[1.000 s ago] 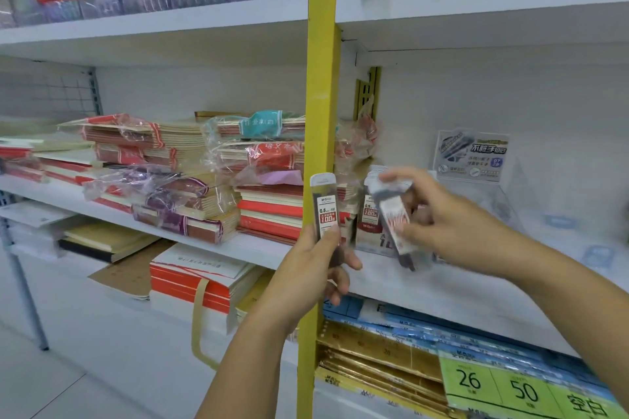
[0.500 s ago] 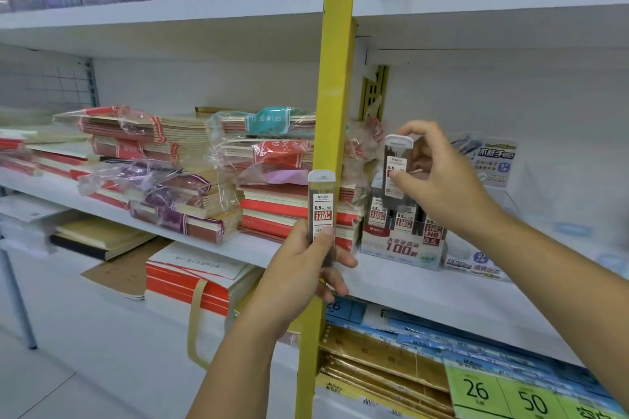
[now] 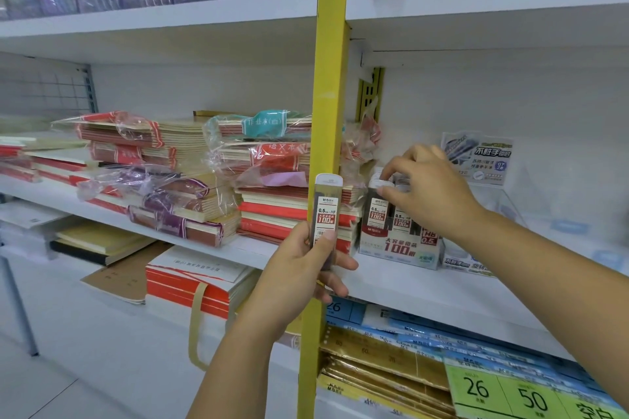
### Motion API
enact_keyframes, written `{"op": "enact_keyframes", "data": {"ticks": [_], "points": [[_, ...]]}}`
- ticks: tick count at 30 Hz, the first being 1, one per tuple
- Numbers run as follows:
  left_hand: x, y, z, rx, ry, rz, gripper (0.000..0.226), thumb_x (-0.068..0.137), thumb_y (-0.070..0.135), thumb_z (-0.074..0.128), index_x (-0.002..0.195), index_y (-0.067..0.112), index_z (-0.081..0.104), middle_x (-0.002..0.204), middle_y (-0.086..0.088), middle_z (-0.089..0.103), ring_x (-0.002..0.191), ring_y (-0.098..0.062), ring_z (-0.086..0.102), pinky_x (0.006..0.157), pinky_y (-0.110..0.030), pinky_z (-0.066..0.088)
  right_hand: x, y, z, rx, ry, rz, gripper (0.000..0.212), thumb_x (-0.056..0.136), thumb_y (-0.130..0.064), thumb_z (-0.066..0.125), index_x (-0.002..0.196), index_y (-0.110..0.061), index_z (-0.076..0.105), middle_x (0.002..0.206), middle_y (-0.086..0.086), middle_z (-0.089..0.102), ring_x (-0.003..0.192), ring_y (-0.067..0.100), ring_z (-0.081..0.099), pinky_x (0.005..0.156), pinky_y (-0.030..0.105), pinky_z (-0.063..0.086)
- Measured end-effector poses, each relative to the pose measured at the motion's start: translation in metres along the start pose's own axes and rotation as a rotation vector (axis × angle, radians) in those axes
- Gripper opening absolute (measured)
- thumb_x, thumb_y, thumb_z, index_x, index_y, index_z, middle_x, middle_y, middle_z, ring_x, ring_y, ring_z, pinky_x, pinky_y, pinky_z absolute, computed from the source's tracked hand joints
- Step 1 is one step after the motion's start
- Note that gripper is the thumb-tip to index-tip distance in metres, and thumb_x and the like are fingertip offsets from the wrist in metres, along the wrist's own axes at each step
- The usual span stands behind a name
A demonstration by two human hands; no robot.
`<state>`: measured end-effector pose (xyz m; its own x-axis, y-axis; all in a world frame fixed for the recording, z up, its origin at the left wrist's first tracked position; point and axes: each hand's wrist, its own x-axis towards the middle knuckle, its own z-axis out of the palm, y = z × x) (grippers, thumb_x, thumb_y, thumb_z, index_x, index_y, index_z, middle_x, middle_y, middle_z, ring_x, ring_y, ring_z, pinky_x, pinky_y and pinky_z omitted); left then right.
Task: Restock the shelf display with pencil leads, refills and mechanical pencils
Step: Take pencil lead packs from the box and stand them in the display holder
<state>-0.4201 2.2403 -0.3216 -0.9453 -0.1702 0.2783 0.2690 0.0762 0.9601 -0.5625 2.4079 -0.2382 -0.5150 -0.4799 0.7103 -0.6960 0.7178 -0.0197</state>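
Wrapped stacks of notebooks (image 3: 163,180) fill the shelf (image 3: 408,286) at nine o'clock of the view. A yellow post (image 3: 332,95) runs upright through the centre, from twelve o'clock down to six.

Just in front of the post, the left hand (image 3: 299,269) comes up from seven o'clock. Its fingers (image 3: 340,264) and thumb are curled round the lower half of a lead case (image 3: 326,211). The case stands upright with its white cap at twelve o'clock and its label facing the camera, printed 0.5 and 100.

At three o'clock of that case, a display box (image 3: 398,245) sits on the shelf near its front edge, just beside the red notebooks. More cases stand upright in it.

The right hand (image 3: 425,187) reaches in from four o'clock and hangs over the box. Its thumb and forefinger pinch the white cap of a second case (image 3: 377,211), which stands in the left end of the box. The other fingers are curled loosely above.

At two o'clock of the box, a printed card (image 3: 476,156) stands near the back wall. Green price tags (image 3: 503,395) marked 26 and 50 lie at five o'clock, on the lower shelf.
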Motion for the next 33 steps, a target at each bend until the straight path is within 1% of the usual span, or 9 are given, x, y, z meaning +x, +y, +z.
{"op": "enact_keyframes", "data": {"ticks": [9, 13, 15, 17, 19, 21, 26, 30, 33], "points": [[0.000, -0.004, -0.005, 0.092, 0.063, 0.045, 0.016, 0.096, 0.042, 0.057, 0.107, 0.035, 0.065, 0.084, 0.002, 0.075, 0.051, -0.008, 0.054, 0.046, -0.019, 0.044, -0.001, -0.004, 0.007, -0.100, 0.026, -0.072, 0.026, 0.085, -0.040, 0.068, 0.107, -0.025, 0.068, 0.105, -0.002, 0.058, 0.107, 0.020, 0.043, 0.078, 0.029, 0.024], [-0.002, -0.004, -0.009, 0.125, 0.079, 0.053, 0.015, 0.095, 0.042, 0.059, 0.106, 0.037, 0.067, 0.078, 0.001, 0.072, 0.051, -0.006, 0.049, 0.047, -0.019, 0.042, -0.002, 0.000, -0.003, -0.149, -0.029, -0.132, 0.030, 0.092, -0.040, 0.058, 0.119, -0.030, 0.067, 0.112, -0.003, 0.059, 0.112, 0.019, 0.041, 0.087, 0.033, 0.031], [-0.003, -0.003, -0.009, 0.132, 0.081, 0.054, 0.013, 0.094, 0.041, 0.061, 0.103, 0.037, 0.069, 0.076, 0.001, 0.072, 0.051, -0.005, 0.048, 0.046, -0.018, 0.041, -0.010, -0.001, -0.012, -0.021, 0.019, -0.089, 0.033, 0.097, -0.036, 0.050, 0.126, -0.027, 0.063, 0.116, -0.004, 0.060, 0.114, 0.014, 0.040, 0.089, 0.030, 0.033], [-0.003, -0.001, -0.009, 0.155, 0.071, 0.061, 0.012, 0.093, 0.040, 0.063, 0.101, 0.034, 0.070, 0.075, 0.002, 0.072, 0.052, -0.004, 0.048, 0.047, -0.018, 0.041, -0.025, -0.005, -0.023, 0.227, 0.052, -0.016, 0.034, 0.097, -0.037, 0.044, 0.126, -0.030, 0.061, 0.112, -0.013, 0.060, 0.105, 0.002, 0.042, 0.083, 0.022, 0.035], [-0.003, 0.002, -0.006, 0.212, 0.039, 0.077, 0.012, 0.093, 0.041, 0.064, 0.100, 0.033, 0.071, 0.077, 0.002, 0.073, 0.053, -0.002, 0.049, 0.048, -0.017, 0.041, -0.043, -0.013, -0.033, 0.491, -0.045, 0.016, 0.032, 0.094, -0.040, 0.047, 0.125, -0.041, 0.059, 0.110, -0.024, 0.059, 0.097, -0.008, 0.049, 0.077, 0.013, 0.042], [-0.003, 0.005, -0.001, 0.269, -0.007, 0.090, 0.011, 0.092, 0.041, 0.066, 0.097, 0.032, 0.072, 0.077, 0.004, 0.074, 0.053, -0.001, 0.051, 0.048, -0.016, 0.042, -0.064, -0.022, -0.037, 0.605, -0.175, 0.007, 0.036, 0.090, -0.040, 0.057, 0.125, -0.048, 0.055, 0.107, -0.026, 0.060, 0.096, -0.007, 0.053, 0.075, 0.009, 0.044], [-0.003, 0.011, 0.014, 0.181, -0.096, 0.049, 0.010, 0.087, 0.030, 0.073, 0.096, 0.026, 0.074, 0.084, 0.003, 0.077, 0.068, -0.007, 0.069, 0.060, -0.018, 0.054, -0.116, -0.015, -0.028, 0.630, -0.126, 0.109, 0.018, 0.082, -0.033, 0.072, 0.093, -0.047, 0.066, 0.091, -0.021, 0.066, 0.084, 0.002, 0.058, 0.071, 0.014, 0.044], [0.001, 0.005, 0.035, 0.060, -0.092, 0.026, 0.009, 0.093, 0.018, 0.068, 0.097, 0.019, 0.075, 0.087, -0.003, 0.077, 0.077, -0.010, 0.071, 0.065, -0.021, 0.058, -0.134, 0.000, -0.022, 0.754, -0.170, 0.277, 0.024, 0.083, -0.026, 0.074, 0.092, -0.045, 0.061, 0.091, -0.018, 0.068, 0.079, 0.004, 0.062, 0.073, 0.023, 0.050], [0.008, -0.002, 0.050, -0.018, -0.022, 0.038, 0.010, 0.094, 0.019, 0.067, 0.099, 0.014, 0.074, 0.084, -0.002, 0.075, 0.075, -0.009, 0.069, 0.066, -0.024, 0.058, -0.126, 0.008, -0.026, 0.870, -0.075, 0.393, 0.024, 0.081, -0.022, 0.076, 0.091, -0.041, 0.063, 0.092, -0.016, 0.071, 0.071, 0.004, 0.062, 0.072, 0.029, 0.049]]}}
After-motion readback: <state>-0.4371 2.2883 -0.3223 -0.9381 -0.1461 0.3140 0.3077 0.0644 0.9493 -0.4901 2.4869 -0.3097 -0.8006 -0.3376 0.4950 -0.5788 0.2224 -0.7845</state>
